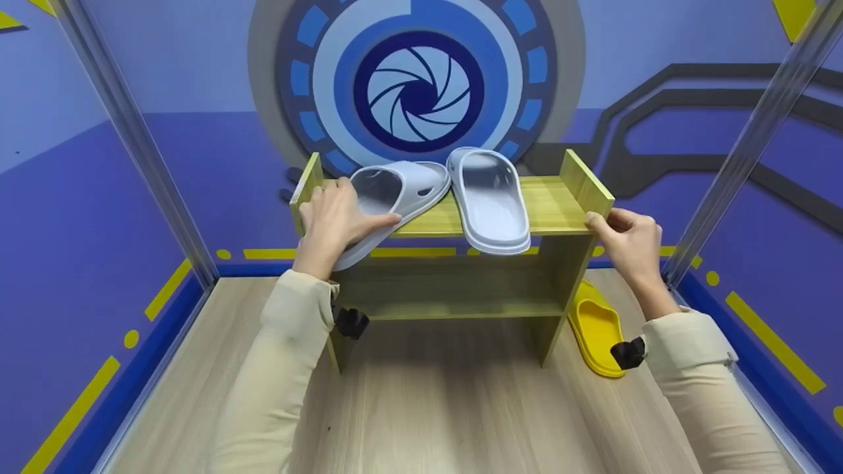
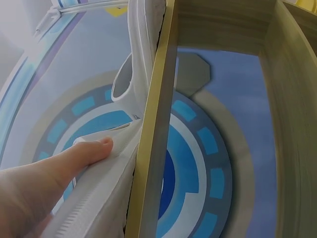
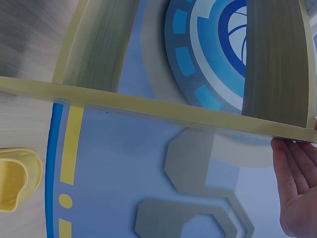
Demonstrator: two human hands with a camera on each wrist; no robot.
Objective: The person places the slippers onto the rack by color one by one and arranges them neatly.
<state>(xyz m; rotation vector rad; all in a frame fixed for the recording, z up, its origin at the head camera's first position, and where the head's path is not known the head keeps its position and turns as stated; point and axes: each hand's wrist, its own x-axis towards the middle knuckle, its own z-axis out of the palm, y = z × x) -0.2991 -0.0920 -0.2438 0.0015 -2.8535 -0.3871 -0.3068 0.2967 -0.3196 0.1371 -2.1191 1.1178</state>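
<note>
A small light-wood shoe rack point(image 1: 454, 309) stands before me, with two pale grey slippers on its top board. The left slipper point(image 1: 415, 179) lies slanted, its heel jutting past the front edge. My left hand point(image 1: 332, 220) grips it by the heel end, thumb stretched along its near side; the side panel partly hides behind that hand. The right slipper point(image 1: 494, 204) points to the back, heel over the front edge. With thumb and fingers, my right hand point(image 1: 629, 240) pinches the front edge of the rack's right side panel point(image 1: 583, 181); its fingers touch the outer face in the right wrist view.
A yellow slipper point(image 1: 598, 332) sits on the wood-look floor point(image 1: 461, 408), right of the rack. Behind rises a blue-purple printed wall point(image 1: 197, 164). Metal posts point(image 1: 141, 145) mark the corners on both sides. The rack has a lower shelf point(image 1: 448, 308).
</note>
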